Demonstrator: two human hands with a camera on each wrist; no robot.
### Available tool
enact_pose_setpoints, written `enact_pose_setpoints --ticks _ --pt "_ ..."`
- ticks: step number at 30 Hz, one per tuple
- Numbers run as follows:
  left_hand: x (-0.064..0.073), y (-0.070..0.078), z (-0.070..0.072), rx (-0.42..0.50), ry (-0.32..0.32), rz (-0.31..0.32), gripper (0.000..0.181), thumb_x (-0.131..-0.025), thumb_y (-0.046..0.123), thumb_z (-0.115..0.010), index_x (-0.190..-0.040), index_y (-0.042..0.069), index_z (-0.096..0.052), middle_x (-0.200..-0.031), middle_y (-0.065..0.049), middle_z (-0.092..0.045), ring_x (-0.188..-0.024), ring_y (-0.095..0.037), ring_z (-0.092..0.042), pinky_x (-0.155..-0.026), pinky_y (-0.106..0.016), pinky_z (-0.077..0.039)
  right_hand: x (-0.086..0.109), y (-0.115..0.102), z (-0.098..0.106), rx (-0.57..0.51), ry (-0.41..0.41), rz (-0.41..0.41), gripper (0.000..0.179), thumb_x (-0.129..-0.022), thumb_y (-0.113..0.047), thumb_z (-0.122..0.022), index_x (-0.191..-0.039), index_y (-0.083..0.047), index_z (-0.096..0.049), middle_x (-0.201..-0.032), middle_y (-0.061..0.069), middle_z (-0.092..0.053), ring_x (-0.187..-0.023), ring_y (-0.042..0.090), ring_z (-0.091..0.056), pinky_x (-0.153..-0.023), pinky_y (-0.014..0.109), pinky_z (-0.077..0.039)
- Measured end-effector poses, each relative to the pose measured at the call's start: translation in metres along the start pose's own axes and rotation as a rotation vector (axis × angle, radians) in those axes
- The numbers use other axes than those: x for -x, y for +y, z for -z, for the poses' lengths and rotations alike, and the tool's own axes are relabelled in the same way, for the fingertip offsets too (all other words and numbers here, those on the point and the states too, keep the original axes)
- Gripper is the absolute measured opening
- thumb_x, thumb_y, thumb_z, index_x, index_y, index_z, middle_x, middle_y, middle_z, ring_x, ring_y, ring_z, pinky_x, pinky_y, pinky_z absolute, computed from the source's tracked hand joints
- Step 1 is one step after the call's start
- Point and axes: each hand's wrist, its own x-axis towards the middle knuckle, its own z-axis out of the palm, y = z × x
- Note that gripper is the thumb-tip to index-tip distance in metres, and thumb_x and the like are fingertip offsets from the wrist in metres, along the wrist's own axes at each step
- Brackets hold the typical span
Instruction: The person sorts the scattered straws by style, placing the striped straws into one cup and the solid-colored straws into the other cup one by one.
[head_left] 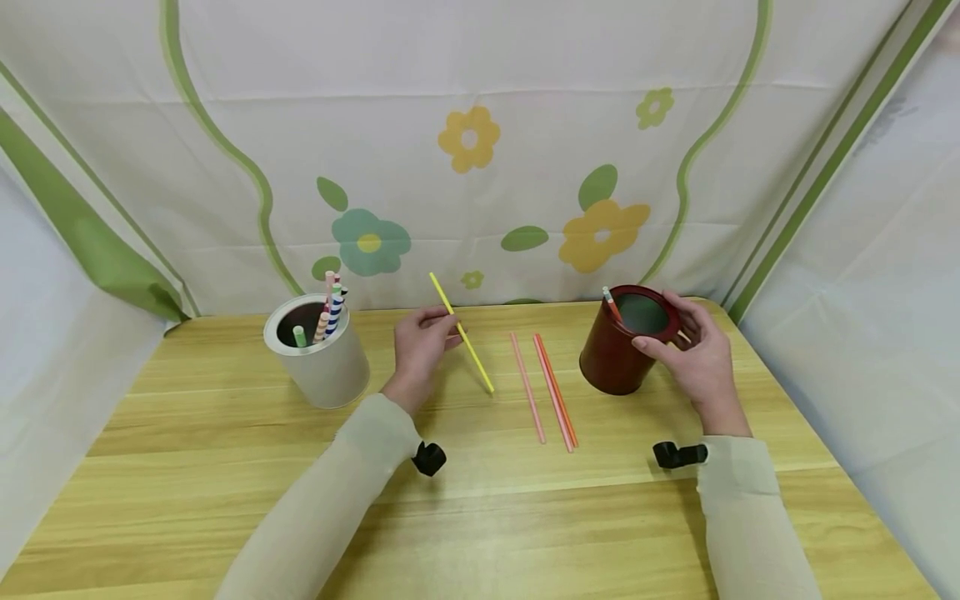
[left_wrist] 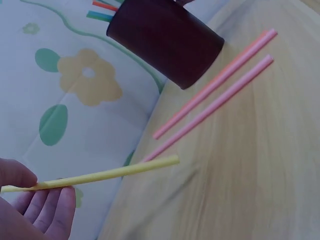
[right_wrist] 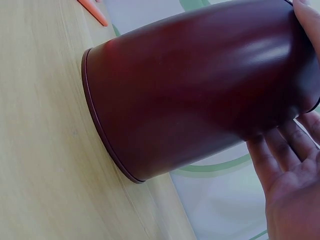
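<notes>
My left hand (head_left: 422, 343) pinches a yellow straw (head_left: 474, 357) between thumb and fingers. The straw slants over the table, and its shadow falls on the wood in the left wrist view. A dark red can (head_left: 611, 358) stands at the right, tilted slightly, with an orange straw (head_left: 612, 307) and a bluish one showing at its mouth. Around its right side curls my right hand (head_left: 703, 358), thumb at the rim and fingers behind the wall. Between the hands lie a pink straw (head_left: 528, 387) and, beside it, another pink straw (head_left: 552, 392) against an orange straw (head_left: 566, 408).
On the left stands a white can (head_left: 333, 375) holding several striped and plain straws (head_left: 332, 315). A flowered curtain (head_left: 465, 208) hangs along the back edge of the wooden table (head_left: 480, 517). White cloth (head_left: 862, 292) borders the right side.
</notes>
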Motion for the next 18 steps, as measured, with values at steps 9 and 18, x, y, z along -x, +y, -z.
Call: enact_pose_setpoints --ticks 9,18 --pt "0.010 0.018 -0.008 0.059 -0.033 -0.034 0.022 -0.103 0.008 -0.071 -0.121 -0.004 -0.067 -0.118 -0.024 -0.072 -0.089 -0.018 -0.078 -0.096 -0.040 -0.067 0.000 0.001 0.000 0.013 -0.011 0.000 0.083 -0.088 -0.012 -0.090 -0.160 -0.025 -0.052 -0.160 0.000 -0.057 -0.130 -0.003 -0.058 -0.100 0.003 -0.050" --pt "0.030 0.044 -0.026 0.131 -0.074 -0.125 0.018 -0.101 0.007 -0.076 -0.116 -0.001 -0.071 -0.099 -0.008 -0.071 -0.100 -0.033 -0.079 -0.088 -0.032 -0.068 -0.001 0.001 0.001 0.019 -0.013 -0.001 0.084 -0.089 -0.012 -0.090 -0.161 -0.023 -0.050 -0.161 0.001 -0.056 -0.130 -0.003 -0.058 -0.101 0.003 -0.049"
